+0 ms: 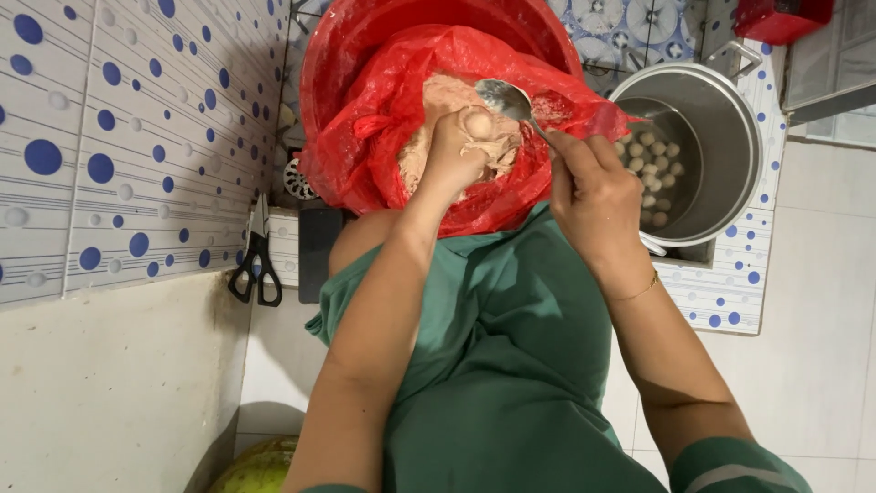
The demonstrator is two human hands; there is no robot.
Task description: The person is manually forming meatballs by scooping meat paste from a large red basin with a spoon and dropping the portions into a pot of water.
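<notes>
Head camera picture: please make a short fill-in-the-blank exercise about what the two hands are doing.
1. The right hand holds a metal ____.
2. The left hand squeezes pinkish paste into a ____ shape.
3. The paste lies in a plastic bag of ____ colour.
4. Pale balls float in the steel ____ beside the right hand.

Missing words: spoon; ball; red; pot

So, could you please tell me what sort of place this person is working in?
Most likely a home kitchen or food-preparation corner. The walls are tiled in white with blue dots, a steel pot holds pale balls, and the left hand squeezes paste from a red tub while the right hand holds a spoon.
</notes>
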